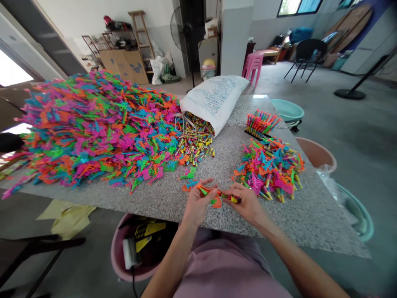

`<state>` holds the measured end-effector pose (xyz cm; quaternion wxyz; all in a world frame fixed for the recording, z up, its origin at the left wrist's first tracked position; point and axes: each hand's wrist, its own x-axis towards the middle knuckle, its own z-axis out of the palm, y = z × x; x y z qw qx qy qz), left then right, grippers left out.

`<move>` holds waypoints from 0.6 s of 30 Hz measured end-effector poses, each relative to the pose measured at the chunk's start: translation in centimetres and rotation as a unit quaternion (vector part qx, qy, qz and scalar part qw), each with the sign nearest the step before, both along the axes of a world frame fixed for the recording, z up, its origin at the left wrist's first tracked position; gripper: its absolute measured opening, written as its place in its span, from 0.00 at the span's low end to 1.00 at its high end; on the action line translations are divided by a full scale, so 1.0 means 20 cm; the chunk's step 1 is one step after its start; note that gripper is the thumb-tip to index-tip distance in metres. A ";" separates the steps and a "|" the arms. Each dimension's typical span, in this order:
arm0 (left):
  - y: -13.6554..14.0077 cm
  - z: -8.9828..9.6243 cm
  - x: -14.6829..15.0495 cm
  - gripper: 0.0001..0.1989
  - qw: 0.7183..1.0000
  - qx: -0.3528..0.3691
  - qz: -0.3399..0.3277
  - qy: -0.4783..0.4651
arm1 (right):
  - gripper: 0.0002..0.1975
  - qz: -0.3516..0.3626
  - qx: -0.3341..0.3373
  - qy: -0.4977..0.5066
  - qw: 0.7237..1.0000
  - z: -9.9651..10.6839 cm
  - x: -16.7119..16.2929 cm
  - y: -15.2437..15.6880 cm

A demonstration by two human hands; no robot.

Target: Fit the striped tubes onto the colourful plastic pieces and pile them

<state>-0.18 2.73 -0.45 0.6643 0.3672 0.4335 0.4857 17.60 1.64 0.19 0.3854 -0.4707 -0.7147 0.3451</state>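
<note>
Pink shirt (226, 273) fronts counter (328, 219); left hand (197, 203) and right hand (246, 203) grip small parts (217, 202); joined pile (273, 167) appears done, larger loose heap (102, 128) outstanding.

The left forearm (173, 256) and the right forearm (299, 256), both bare, slant forward and inward until the wrists sit near each other. The left grip (198, 203) is closed in a pinch, thumb pointing toward the other side and at least one finger extended; the right grip (246, 203) curls inward, fingers bent and pinched, though their exact placement is hard to make out.
</note>
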 end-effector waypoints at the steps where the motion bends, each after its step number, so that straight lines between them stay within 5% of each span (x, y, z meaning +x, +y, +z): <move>1: 0.03 -0.04 -0.02 0.29 0.999 0.012 -0.011 0.033 | 0.10 -0.025 0.012 -0.014 1.000 0.00 0.07 0.02; 4: 0.14 -0.17 -0.17 0.33 0.967 0.078 0.046 0.236 | 0.13 -0.227 0.087 -0.061 0.968 -0.02 0.38 0.14; 6: 0.23 -0.25 -0.30 0.26 0.898 0.124 0.134 0.400 | 0.17 -0.366 0.139 -0.118 0.912 -0.04 0.59 0.24; 9: 0.35 -0.33 -0.44 0.19 0.799 0.129 0.193 0.554 | 0.20 -0.433 0.191 -0.153 0.868 -0.07 0.69 0.35; 11: 0.41 -0.35 -0.47 0.18 0.765 0.107 0.195 0.604 | 0.19 -0.395 0.172 -0.114 0.895 -0.10 0.57 0.36; 14: 0.44 -0.33 -0.45 0.12 0.758 0.093 0.196 0.615 | 0.14 -0.210 0.087 -0.017 0.974 -0.17 0.22 0.31; 15: 0.44 -0.31 -0.45 0.10 0.772 0.104 0.196 0.596 | 0.12 -0.131 0.045 0.000 0.990 -0.19 0.10 0.29; 18: 0.37 -0.21 -0.44 0.10 0.854 0.132 0.169 0.473 | 0.14 -0.052 0.001 0.008 0.999 -0.21 -0.17 0.26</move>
